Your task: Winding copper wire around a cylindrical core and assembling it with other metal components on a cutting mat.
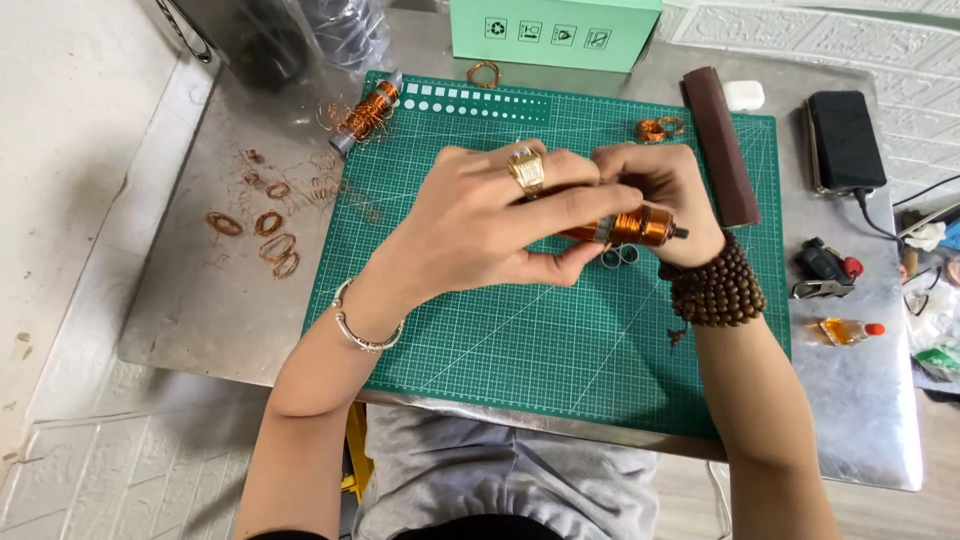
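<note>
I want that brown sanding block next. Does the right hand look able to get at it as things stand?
Probably yes, once freed: the right hand grips the copper coil, but the brown block lies uncovered on the cutting mat just beside it.

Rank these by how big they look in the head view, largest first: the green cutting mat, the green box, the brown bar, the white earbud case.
1. Green cutting mat
2. Green box, though cut off by the top edge
3. Brown bar
4. White earbud case
</note>
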